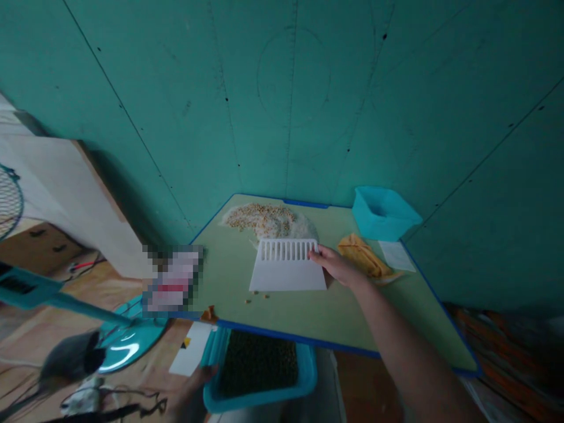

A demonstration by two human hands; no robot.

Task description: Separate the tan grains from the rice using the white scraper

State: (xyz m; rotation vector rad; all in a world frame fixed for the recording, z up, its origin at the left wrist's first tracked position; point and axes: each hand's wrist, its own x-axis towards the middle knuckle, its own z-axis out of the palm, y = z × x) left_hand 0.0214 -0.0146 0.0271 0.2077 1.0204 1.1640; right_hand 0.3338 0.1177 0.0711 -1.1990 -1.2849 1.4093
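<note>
My right hand (332,264) grips the right edge of a white sheet-like scraper (286,275) with a row of slots along its far edge. The scraper stands just in front of a pile of pale grains mixed with tan kernels (264,220), touching or very near it. A few loose kernels (265,296) lie on the table in front. Below the table's front edge sits a blue basin (259,400) with many small dark grains inside. My left hand (194,390), blurred, is at the basin's left side; its fingers cannot be made out.
The pale green table (352,317) has a blue edge and meets a green wall. On its right are a blue bin (383,214), an orange-brown cloth (363,258) and white paper (396,256). A turquoise fan stand (127,341) and cables are at left.
</note>
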